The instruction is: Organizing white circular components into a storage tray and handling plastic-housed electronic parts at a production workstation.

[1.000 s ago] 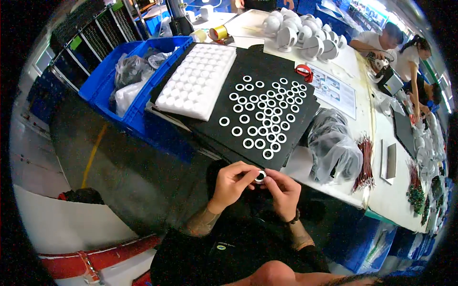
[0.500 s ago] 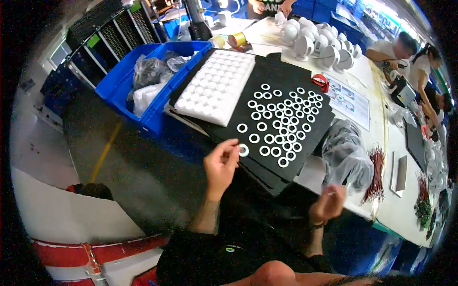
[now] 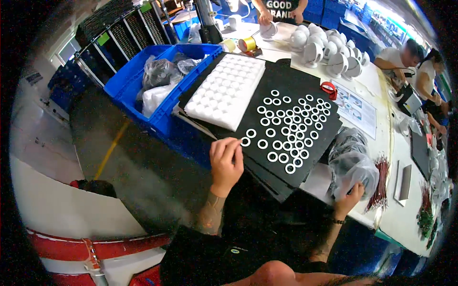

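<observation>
Rings [image 3: 292,133], white with dark centres, lie spread over the middle of the frame, and one ring [image 3: 245,145] at the near left of the group sits right at the fingertips of the left hand [image 3: 226,162]. That hand is half curled, thumb and forefinger close together. In the lower right of the frame the right hand [image 3: 349,199] has its bent fingers at the near end of a clear bag [image 3: 350,164] with dark contents. The fingertips are small and partly hidden here, so I cannot tell whether either hand pinches anything.

Under the rings is a black mat [image 3: 286,78]. By my judgement the rings on it are the finished share: dozens, crowded toward the right, looser toward the left. The work looks well along but not over, since the bag is bulky and likely holds parts not yet used.

Further out, a white tray [image 3: 212,120] of round pieces takes the left part of the mat, its rows looking well filled. A blue bin [image 3: 119,102] with bagged goods stands in the upper left; white domes [image 3: 312,52] cluster at upper right of centre, and red wires [image 3: 379,186] lie right of the bag.
</observation>
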{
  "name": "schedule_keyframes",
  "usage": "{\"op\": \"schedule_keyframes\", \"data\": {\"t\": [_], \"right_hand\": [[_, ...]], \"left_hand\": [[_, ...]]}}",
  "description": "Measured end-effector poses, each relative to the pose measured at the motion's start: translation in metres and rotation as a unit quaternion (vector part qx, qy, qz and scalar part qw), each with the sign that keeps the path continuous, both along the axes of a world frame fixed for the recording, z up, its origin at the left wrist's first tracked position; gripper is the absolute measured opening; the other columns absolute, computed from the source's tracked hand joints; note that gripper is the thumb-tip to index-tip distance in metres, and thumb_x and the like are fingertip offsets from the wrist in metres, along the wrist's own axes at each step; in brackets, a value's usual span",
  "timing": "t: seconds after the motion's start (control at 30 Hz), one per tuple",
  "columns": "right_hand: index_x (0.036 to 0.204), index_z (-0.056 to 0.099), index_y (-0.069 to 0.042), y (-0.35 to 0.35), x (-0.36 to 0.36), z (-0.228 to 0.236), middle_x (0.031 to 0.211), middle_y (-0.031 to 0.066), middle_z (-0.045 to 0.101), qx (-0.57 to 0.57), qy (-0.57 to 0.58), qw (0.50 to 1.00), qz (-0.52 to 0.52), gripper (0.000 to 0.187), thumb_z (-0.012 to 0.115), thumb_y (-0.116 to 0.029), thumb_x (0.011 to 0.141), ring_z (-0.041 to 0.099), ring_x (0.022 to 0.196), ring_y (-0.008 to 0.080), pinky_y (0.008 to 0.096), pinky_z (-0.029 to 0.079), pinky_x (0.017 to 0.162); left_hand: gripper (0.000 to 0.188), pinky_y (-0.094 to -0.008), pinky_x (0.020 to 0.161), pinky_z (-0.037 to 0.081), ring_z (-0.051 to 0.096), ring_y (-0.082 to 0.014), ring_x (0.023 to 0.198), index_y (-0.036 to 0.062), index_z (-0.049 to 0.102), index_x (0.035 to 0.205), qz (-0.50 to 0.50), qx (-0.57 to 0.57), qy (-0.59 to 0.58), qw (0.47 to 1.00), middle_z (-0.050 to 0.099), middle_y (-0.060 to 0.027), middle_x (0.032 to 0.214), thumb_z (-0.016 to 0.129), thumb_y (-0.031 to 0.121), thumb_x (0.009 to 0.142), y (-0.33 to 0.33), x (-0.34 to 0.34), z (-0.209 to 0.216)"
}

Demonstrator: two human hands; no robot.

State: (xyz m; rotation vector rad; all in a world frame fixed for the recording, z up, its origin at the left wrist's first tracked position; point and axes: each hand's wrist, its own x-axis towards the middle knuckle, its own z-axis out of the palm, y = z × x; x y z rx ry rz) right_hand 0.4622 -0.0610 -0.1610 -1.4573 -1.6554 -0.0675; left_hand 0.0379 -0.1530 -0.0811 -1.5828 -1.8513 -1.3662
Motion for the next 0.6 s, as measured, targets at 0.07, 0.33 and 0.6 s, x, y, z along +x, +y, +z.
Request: {"op": "schedule_keyframes", "data": {"t": [0.07,0.33,0.6], "right_hand": [[0.118,0.066,0.002,-0.002,-0.002,0.008,0.117,0.0179,0.063,0.000,-0.047,0.999,0.015,0.037,0.073,-0.010,0.084,0.056,0.110,0.0363,0.0419,0.044,0.098],[0.112,0.074,-0.003,-0.008,0.014,-0.005,0.119,0.0119,0.063,0.041,0.049,0.998,-0.011,0.023,0.072,-0.001,0.089,0.058,0.109,0.0266,0.0351,0.047,0.093],[0.113,0.071,0.000,-0.013,-0.002,0.000,0.104,0.0065,0.069,0.062,0.276,0.959,0.019,0.017,0.069,-0.005,0.097,0.058,0.088,0.0153,0.0289,0.049,0.083]], "left_hand": [[0.016,-0.0428,0.090,0.045,0.061,-0.0291,0.107,0.0081,0.073,0.102,-0.011,-0.029,0.048,0.998,0.069,-0.0047,0.111,0.073,0.013,0.087,-0.009,0.002,-0.007],[0.013,-0.0419,0.093,0.045,0.062,-0.0289,0.109,0.0091,0.074,0.096,-0.043,-0.009,0.036,0.998,0.071,-0.0036,0.112,0.076,0.017,0.086,-0.002,0.006,0.005],[0.022,-0.0497,0.094,0.043,0.052,-0.0334,0.115,0.0067,0.073,0.110,0.131,-0.052,0.140,0.980,0.062,-0.0101,0.117,0.063,0.014,0.092,0.037,-0.068,0.046]]}}
